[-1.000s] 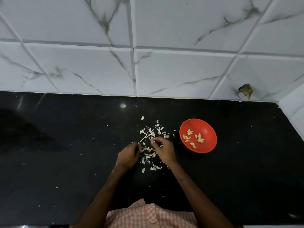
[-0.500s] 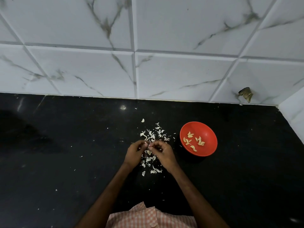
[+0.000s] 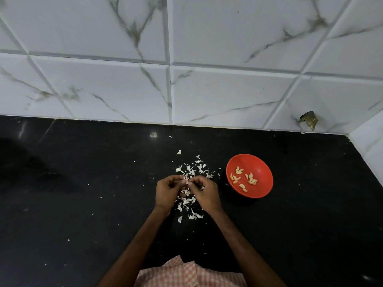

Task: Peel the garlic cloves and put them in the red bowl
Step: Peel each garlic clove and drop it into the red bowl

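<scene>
My left hand (image 3: 168, 191) and my right hand (image 3: 205, 192) meet fingertip to fingertip over the black counter, both pinching a small garlic clove (image 3: 186, 180) between them. The clove is mostly hidden by my fingers. Below and beyond my hands lies a scatter of white garlic skins (image 3: 191, 170). To the right stands the red bowl (image 3: 262, 189), with several peeled cloves (image 3: 244, 178) inside it.
The black counter (image 3: 83, 204) runs to a white marble-tiled wall (image 3: 186, 79) at the back and a side wall at the far right. A chipped hole (image 3: 309, 120) marks the tile near the corner. One loose clove-like piece (image 3: 179, 152) lies beyond the skins.
My hands were apart a second ago; they have come together and now both pinch the clove. The view has shifted slightly.
</scene>
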`<control>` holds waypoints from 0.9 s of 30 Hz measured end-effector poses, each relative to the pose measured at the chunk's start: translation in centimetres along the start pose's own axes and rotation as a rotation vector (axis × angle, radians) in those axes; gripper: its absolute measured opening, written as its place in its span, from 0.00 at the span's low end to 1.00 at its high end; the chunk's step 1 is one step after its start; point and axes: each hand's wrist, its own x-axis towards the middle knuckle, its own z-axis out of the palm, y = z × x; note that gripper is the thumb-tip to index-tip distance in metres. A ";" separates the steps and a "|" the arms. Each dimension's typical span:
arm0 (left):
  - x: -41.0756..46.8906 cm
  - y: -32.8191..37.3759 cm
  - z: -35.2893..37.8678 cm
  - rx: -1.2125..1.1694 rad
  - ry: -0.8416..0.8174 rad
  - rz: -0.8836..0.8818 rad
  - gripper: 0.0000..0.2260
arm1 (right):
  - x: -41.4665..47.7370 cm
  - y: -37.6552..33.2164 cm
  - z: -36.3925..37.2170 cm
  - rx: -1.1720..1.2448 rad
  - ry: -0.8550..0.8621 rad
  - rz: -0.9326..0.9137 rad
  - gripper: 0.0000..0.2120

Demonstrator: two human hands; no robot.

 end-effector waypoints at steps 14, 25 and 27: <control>-0.6 0.0 0.7 0.139 0.064 0.192 0.05 | -0.1 -2.2 0.4 0.155 0.124 0.111 0.02; -0.7 0.9 0.5 -0.070 0.065 0.132 0.05 | 0.3 -3.6 0.4 0.454 0.086 0.263 0.03; -0.7 1.1 0.5 -0.155 0.061 0.084 0.05 | 0.4 -3.8 0.5 0.491 0.072 0.272 0.02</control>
